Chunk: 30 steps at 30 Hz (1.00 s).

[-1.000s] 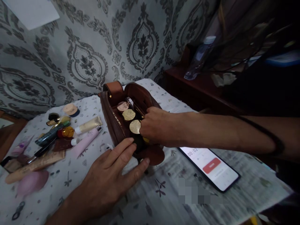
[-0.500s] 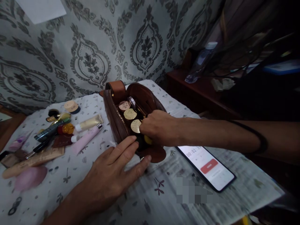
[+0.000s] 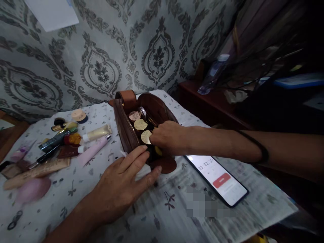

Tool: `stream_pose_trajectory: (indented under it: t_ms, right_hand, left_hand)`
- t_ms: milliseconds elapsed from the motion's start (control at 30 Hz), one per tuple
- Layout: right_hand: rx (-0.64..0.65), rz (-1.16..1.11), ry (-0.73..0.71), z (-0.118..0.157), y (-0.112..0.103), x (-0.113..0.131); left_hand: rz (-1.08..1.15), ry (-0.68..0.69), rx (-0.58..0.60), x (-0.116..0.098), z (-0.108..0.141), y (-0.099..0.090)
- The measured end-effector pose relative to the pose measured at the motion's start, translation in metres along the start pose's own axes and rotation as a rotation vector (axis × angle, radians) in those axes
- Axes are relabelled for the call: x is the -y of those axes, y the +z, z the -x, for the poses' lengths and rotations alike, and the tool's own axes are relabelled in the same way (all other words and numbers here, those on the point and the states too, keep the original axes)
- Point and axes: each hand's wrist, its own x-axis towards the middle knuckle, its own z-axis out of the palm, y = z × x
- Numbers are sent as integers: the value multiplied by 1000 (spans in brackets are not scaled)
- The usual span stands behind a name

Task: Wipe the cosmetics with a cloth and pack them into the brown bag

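Observation:
A brown zip bag (image 3: 120, 125) lies unzipped on the patterned cloth, with a tan strap (image 3: 129, 97) at its far end. Several round gold-topped containers (image 3: 140, 124) stand in it. My left hand (image 3: 118, 182) holds the bag's near corner, fingers stretched over the rim and thumb at the front end. My right hand (image 3: 168, 136) is closed and reaches into the bag, beside the nearest gold top. Its fingertips are hidden, so what they grip cannot be seen. Something yellow (image 3: 158, 151) and a dark round item show just below it.
Left on the cloth lie several cosmetics, among them a pink tube (image 3: 93, 151), a cream tube (image 3: 97, 133), a pink sponge (image 3: 34, 189) and a round jar (image 3: 79, 115). A phone with a running timer (image 3: 220, 180) lies under my right forearm. A bottle (image 3: 214, 74) stands on a dark red surface.
The view has shifted slightly. Both hands keep nearly the same places at the bag, and its contents look the same.

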Motion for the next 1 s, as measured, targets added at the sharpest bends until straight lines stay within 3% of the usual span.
stream_pose_trajectory:
  t_ms: [100,200,300,500,733,1000]
  right_hand:
    - [86,22,-41,5,-12,-2]
    - [80,4,-119,9,-18,-8]
    - [30,-66,-135,11,-23,-12]
    - [-84,-130,15,12,-32,-11]
    - [-193,-213,71,23,-28,-10]
    - [-451,-404,-32,38,-11,-20]
  left_hand:
    - [-11,0,2,0,-1,0]
    - [-15,11,-5,1,-2,-1]
    - [-14,12,-1,1,-3,-2]
    - [-24,6,14,0,-3,-3]
    - [-30,-3,38,-1,-1,-1]
    - [-57,8,31,2,0,-1]
